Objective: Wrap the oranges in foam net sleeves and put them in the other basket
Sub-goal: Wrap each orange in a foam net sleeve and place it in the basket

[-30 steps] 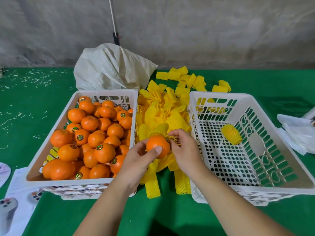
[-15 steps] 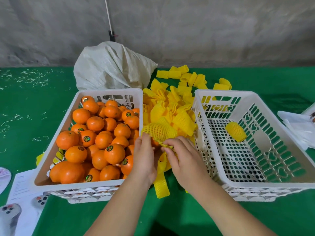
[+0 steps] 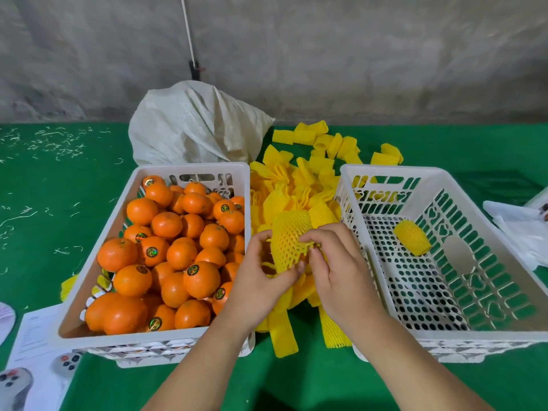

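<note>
Two hands at work between two white baskets on green counter (image 3: 296, 381). Left hand (image 3: 261, 280) and right hand (image 3: 341, 268) both clamped on one yellow sleeve (image 3: 289, 241), grip of each tight on netting; orange inside visible only through mesh. Held above loose sleeve pile (image 3: 299, 185), between baskets. Left basket (image 3: 98, 339) heaped with oranges (image 3: 178, 247), several bearing round stickers. Right basket (image 3: 489, 339) holding one wrapped orange (image 3: 412, 237) near far wall. White sack (image 3: 192, 126) behind left basket. Papers (image 3: 35, 336) at lower left, more white sheets (image 3: 516, 226) at right edge.
</note>
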### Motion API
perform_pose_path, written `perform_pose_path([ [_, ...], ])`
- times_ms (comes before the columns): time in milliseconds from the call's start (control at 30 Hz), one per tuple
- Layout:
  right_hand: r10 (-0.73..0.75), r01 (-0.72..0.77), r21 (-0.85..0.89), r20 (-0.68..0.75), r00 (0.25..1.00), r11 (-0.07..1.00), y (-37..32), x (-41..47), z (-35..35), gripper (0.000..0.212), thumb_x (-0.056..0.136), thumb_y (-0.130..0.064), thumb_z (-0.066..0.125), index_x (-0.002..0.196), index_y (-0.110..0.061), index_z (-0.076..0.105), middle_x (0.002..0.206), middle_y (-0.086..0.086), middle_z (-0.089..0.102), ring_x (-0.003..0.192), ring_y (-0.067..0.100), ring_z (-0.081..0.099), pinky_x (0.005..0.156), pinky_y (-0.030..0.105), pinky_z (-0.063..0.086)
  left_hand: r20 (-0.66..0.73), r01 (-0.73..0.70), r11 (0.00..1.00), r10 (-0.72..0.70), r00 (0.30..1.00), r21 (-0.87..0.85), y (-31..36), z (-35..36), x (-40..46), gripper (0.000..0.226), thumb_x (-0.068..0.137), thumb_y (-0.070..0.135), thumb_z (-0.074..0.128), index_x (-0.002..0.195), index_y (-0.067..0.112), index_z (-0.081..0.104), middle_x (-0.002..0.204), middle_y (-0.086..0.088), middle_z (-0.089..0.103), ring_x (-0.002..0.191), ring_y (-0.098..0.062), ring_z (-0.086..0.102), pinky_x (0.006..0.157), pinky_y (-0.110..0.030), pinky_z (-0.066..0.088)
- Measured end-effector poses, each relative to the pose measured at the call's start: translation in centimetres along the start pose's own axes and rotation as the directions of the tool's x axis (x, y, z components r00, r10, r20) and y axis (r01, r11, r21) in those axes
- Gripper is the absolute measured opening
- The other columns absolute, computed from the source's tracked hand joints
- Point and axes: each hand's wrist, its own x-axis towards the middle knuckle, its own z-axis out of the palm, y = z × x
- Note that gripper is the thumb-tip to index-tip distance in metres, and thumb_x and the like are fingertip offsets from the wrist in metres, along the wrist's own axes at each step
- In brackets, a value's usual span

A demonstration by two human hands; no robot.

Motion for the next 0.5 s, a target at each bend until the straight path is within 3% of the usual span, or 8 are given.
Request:
perform_pose_path([
  [67, -0.047, 0.047, -0.030, 0.022, 0.999, 0.998, -0.1, 0.1, 0.1, 0.029, 0.101, -0.018, 0.046, 0.113, -0.007, 0.070, 0.110, 0.006, 0.060, 0.103, 0.026, 0.058, 0.090, 0.034, 0.048, -0.062, 0.000, 1.000, -0.001, 0.998, -0.021, -0.1, 0.4, -0.3, 0.058, 0.080, 0.034, 0.082, 0.130, 0.024, 0.056, 0.115, 0.014, 0.072, 0.104, -0.008, 0.071, 0.084, -0.020, 0.056],
  [167, -0.103, 0.106, -0.034, 0.071, 0.992, 0.994, -0.2, -0.4, 0.2, 0.030, 0.102, -0.018, 0.049, 0.114, -0.004, 0.072, 0.106, 0.009, 0.062, 0.097, 0.025, 0.062, 0.085, 0.032, 0.052, -0.265, 0.077, 0.991, -0.103, 0.959, -0.105, -0.7, 0.8, -0.3, 0.056, 0.073, 0.027, 0.075, 0.125, 0.029, 0.055, 0.108, 0.015, 0.070, 0.097, -0.016, 0.072, 0.078, -0.035, 0.062],
  [300, -0.144, 0.143, 0.008, 0.082, 0.986, 0.990, -0.4, -1.1, 0.3, 0.021, 0.098, -0.017, 0.064, 0.111, -0.006, 0.074, 0.102, 0.005, 0.062, 0.091, 0.019, 0.063, 0.082, 0.023, 0.051, -0.322, 0.061, 0.978, -0.124, 0.939, -0.198, -0.5, 1.7, -0.5, 0.057, 0.071, 0.013, 0.069, 0.125, 0.025, 0.055, 0.111, 0.001, 0.070, 0.098, -0.020, 0.072, 0.072, -0.030, 0.061],
  [333, -0.101, 0.097, 0.044, 0.092, 0.991, 0.994, -0.4, -1.1, 0.3, 0.021, 0.095, -0.022, 0.068, 0.111, -0.009, 0.073, 0.102, 0.001, 0.062, 0.091, 0.016, 0.062, 0.081, 0.026, 0.052, -0.339, 0.055, 0.976, -0.125, 0.933, -0.211, -0.5, 1.9, -0.7, 0.059, 0.069, 0.011, 0.069, 0.125, 0.025, 0.055, 0.112, 0.001, 0.070, 0.100, -0.018, 0.071, 0.074, -0.029, 0.060],
  [400, 0.138, -0.153, 0.210, 0.086, 0.987, 0.965, -0.6, -1.1, 0.1, 0.034, 0.087, -0.043, 0.072, 0.113, -0.022, 0.067, 0.104, -0.009, 0.060, 0.095, 0.011, 0.061, 0.081, 0.027, 0.051, -0.375, 0.046, 0.974, -0.130, 0.918, -0.223, -0.4, 2.1, -0.8, 0.060, 0.070, 0.015, 0.071, 0.127, 0.025, 0.053, 0.115, 0.001, 0.068, 0.105, -0.018, 0.069, 0.081, -0.032, 0.059],
  [433, 0.311, -0.325, 0.356, 0.096, 0.945, 0.876, -0.8, -1.0, 0.1, 0.046, 0.082, -0.054, 0.072, 0.119, -0.029, 0.061, 0.109, -0.011, 0.060, 0.099, 0.009, 0.061, 0.083, 0.026, 0.052, -0.385, 0.023, 0.980, -0.100, 0.918, -0.198, -0.2, 2.0, -0.8, 0.059, 0.074, 0.019, 0.074, 0.128, 0.024, 0.052, 0.116, 0.002, 0.067, 0.106, -0.017, 0.068, 0.083, -0.032, 0.058],
  [500, 0.533, -0.587, 0.625, 0.303, 0.790, 0.515, -1.0, -0.5, 0.4, 0.075, 0.070, -0.066, 0.075, 0.135, -0.041, 0.047, 0.126, -0.011, 0.061, 0.112, 0.006, 0.064, 0.092, 0.027, 0.055, -0.346, -0.057, 0.995, 0.026, 0.938, -0.081, 0.0, 2.0, -0.7, 0.058, 0.081, 0.028, 0.080, 0.131, 0.025, 0.049, 0.117, 0.014, 0.067, 0.110, -0.009, 0.067, 0.086, -0.026, 0.056],
])
